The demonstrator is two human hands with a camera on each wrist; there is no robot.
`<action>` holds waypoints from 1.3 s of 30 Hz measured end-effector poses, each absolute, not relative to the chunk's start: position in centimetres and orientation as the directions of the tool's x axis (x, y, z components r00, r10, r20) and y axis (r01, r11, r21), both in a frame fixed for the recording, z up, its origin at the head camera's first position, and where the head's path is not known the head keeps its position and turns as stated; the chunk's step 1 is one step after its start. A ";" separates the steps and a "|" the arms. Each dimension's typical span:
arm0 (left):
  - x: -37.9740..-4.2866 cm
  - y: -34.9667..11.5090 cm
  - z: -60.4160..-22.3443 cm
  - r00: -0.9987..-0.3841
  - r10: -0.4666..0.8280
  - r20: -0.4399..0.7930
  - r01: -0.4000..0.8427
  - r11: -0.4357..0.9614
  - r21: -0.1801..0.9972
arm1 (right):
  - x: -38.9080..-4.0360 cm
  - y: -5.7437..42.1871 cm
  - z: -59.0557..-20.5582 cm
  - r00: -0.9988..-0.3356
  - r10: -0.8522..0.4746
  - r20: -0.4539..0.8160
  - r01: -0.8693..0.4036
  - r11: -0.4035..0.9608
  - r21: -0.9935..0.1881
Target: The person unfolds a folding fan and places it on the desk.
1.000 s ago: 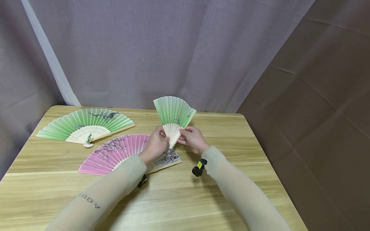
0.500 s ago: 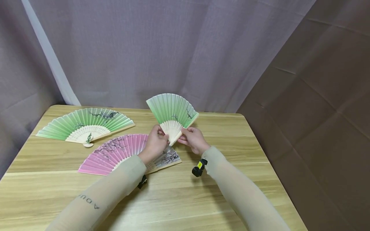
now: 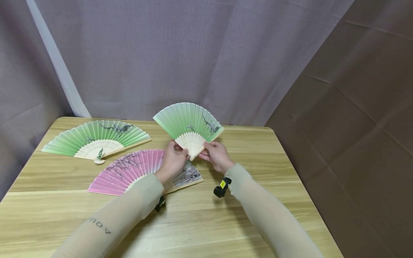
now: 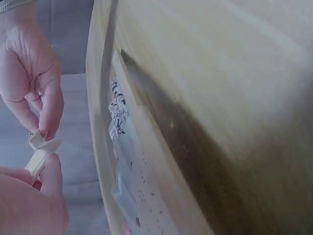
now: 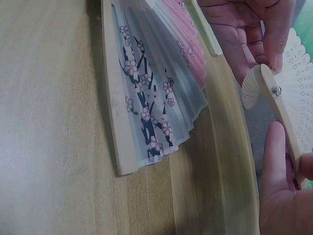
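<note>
Between my two hands a green folding fan (image 3: 190,120) is held up, partly spread, with pale ribs and a dark branch print near its right side. My left hand (image 3: 174,159) pinches the left edge of its ribs. At the right outer rib, my right hand (image 3: 217,156) grips with thumb and fingers. The rivet end of the fan (image 5: 276,91) shows in the right wrist view between both hands. Below my left forearm lies a pink and grey folding fan (image 3: 132,168), spread on the table and partly covered by that arm.
A second green folding fan (image 3: 96,139) lies spread at the back left, a green tassel at its rivet. The wooden table (image 3: 258,179) ends at a grey curtain (image 3: 193,53) behind and a brown cloth (image 3: 355,125) on the right.
The held green fan has spread wider, its left edge swinging out to the left and more of the branch print showing. The fans on the table stay put.
</note>
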State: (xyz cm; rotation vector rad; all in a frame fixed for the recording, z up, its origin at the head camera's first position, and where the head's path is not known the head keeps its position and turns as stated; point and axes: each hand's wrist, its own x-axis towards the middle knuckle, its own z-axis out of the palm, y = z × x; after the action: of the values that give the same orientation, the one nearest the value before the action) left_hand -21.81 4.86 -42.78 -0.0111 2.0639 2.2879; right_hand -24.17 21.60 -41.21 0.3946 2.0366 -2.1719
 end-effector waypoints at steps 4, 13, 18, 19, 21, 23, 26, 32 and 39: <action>-21.7 4.8 -42.7 -0.997 0.028 -0.070 -0.073 -0.142 0.987 | -24.1 21.5 -41.2 -0.955 0.089 -0.283 0.274 -0.096 -0.957; -21.4 4.5 -42.8 -0.991 0.034 -0.131 -0.135 -0.253 0.958 | -23.9 21.1 -41.3 -0.954 0.091 -0.284 0.273 -0.122 -0.954; -21.1 4.5 -43.0 -0.992 0.023 -0.121 -0.122 -0.305 0.945 | -23.7 20.9 -41.5 -0.954 0.092 -0.286 0.273 -0.133 -0.953; -21.1 4.5 -43.1 -0.993 0.017 -0.121 -0.120 -0.319 0.940 | -23.6 20.8 -41.5 -0.954 0.090 -0.284 0.271 -0.135 -0.953; -21.1 4.4 -43.3 -0.993 0.001 -0.117 -0.110 -0.347 0.931 | -23.5 20.5 -41.4 -0.955 0.090 -0.281 0.268 -0.138 -0.954; -21.1 4.2 -43.4 -0.992 -0.019 -0.121 -0.106 -0.365 0.925 | -23.4 20.2 -41.4 -0.956 0.091 -0.278 0.263 -0.148 -0.953; -21.1 4.2 -43.5 -0.992 -0.037 -0.120 -0.097 -0.382 0.919 | -23.5 19.9 -41.5 -0.955 0.107 -0.275 0.255 -0.171 -0.952; -20.9 4.5 -43.5 -0.987 -0.085 -0.134 -0.082 -0.449 0.890 | -23.5 19.8 -41.4 -0.948 0.111 -0.297 0.265 -0.235 -0.935; -20.8 4.9 -43.3 -0.982 -0.125 -0.144 -0.060 -0.517 0.854 | -23.5 19.7 -41.3 -0.939 0.087 -0.333 0.289 -0.324 -0.901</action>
State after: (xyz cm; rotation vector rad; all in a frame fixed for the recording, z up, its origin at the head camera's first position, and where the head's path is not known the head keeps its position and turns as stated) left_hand -20.81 4.88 -43.33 -0.2988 1.5619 2.7531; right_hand -23.51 19.73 -41.32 0.4917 1.7462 -2.4079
